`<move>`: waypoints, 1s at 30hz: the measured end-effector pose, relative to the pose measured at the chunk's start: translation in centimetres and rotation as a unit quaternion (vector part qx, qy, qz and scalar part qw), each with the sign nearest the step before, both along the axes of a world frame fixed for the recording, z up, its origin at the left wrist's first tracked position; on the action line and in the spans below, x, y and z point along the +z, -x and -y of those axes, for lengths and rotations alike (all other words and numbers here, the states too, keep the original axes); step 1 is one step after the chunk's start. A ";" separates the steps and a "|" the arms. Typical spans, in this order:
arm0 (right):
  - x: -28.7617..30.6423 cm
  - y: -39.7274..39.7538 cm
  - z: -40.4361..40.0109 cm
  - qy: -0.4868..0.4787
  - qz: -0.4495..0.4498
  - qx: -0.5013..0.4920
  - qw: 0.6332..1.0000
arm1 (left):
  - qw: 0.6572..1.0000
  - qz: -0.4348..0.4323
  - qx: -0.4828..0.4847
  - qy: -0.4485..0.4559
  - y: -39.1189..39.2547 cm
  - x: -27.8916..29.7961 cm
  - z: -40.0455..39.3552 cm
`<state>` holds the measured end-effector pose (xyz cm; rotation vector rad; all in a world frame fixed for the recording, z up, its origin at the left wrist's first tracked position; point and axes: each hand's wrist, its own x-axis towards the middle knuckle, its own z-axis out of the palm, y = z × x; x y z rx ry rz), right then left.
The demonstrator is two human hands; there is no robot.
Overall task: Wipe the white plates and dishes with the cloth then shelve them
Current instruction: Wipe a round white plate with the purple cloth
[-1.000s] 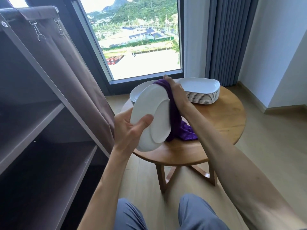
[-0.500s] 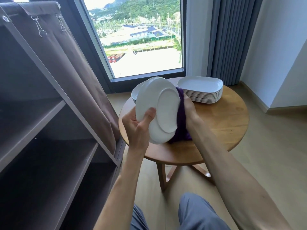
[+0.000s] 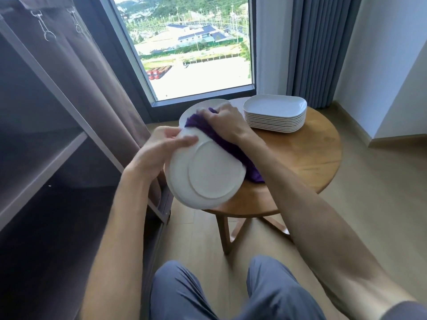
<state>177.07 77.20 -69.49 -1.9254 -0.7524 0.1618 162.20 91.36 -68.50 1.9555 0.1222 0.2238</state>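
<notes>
My left hand [image 3: 159, 150] grips the upper left rim of a white oval plate [image 3: 208, 174], tilted with its underside towards me above the round wooden table [image 3: 307, 162]. My right hand [image 3: 225, 123] holds a purple cloth [image 3: 231, 146] against the plate's far side; the cloth hangs down past the plate's right edge. Behind my hands, round white plates [image 3: 194, 110] lie on the table, mostly hidden. A stack of several white rectangular dishes [image 3: 275, 114] stands at the table's back right.
An open brown fabric shelf unit [image 3: 46, 158] with a drawn-back cover stands at my left, its shelves bare. A window [image 3: 194, 47] and grey curtain [image 3: 316, 47] are behind the table. My knees [image 3: 231, 292] are at the bottom, over the wooden floor.
The plate has turned and dropped lower towards me. My left hand shifted from its lower left rim to its upper left rim, and my right hand moved the cloth up to the plate's top.
</notes>
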 end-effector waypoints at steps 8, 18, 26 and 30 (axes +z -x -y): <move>-0.1 -0.7 -0.1 -0.095 -0.082 -0.002 0.992 | 0.985 0.131 0.094 0.059 1.1 -1.7 1.3; -5.0 -0.7 -0.1 -0.260 -0.361 -0.109 0.889 | 0.901 0.291 0.254 0.199 0.9 -6.5 4.6; -3.8 -2.0 2.0 -0.175 -0.230 -0.129 0.949 | 0.931 0.245 0.264 0.057 1.8 -6.2 5.3; -0.4 -0.7 1.3 -0.088 0.025 -0.064 0.994 | 0.972 0.134 0.191 -0.042 1.2 -1.8 3.1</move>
